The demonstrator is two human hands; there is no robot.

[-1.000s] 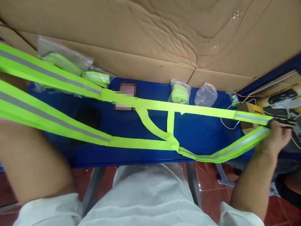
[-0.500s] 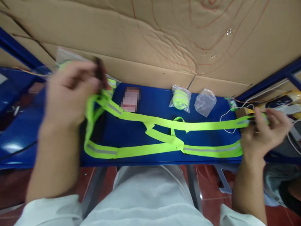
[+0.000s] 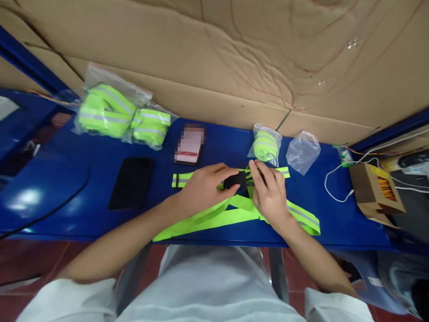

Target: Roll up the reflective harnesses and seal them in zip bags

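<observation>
A fluorescent yellow-green reflective strap harness (image 3: 212, 224) with grey stripes lies loosely folded along the front of the blue table. At its middle, my left hand (image 3: 208, 186) pinches a black plastic buckle (image 3: 236, 181) between thumb and fingers. Close against it on the right, my right hand (image 3: 269, 191) is closed around the other strap end, with a dark piece partly showing between the fingers. Whether the two buckle halves are joined is hidden by the fingers. One strap loop reaches out past my right wrist, and a striped end sticks out left of my left hand.
Bagged reflective straps (image 3: 107, 112) stand at the back left, and a smaller bagged roll (image 3: 266, 146) beside an empty clear bag (image 3: 302, 152) at the back right. Two phones, one lit (image 3: 189, 146), one dark (image 3: 131, 184), lie left. A cardboard box (image 3: 370, 190) and white cable sit right.
My hands, wide apart with the harness stretched between them, have come together at the middle. The straps have dropped onto the table, and the black buckle is now between my hands.
</observation>
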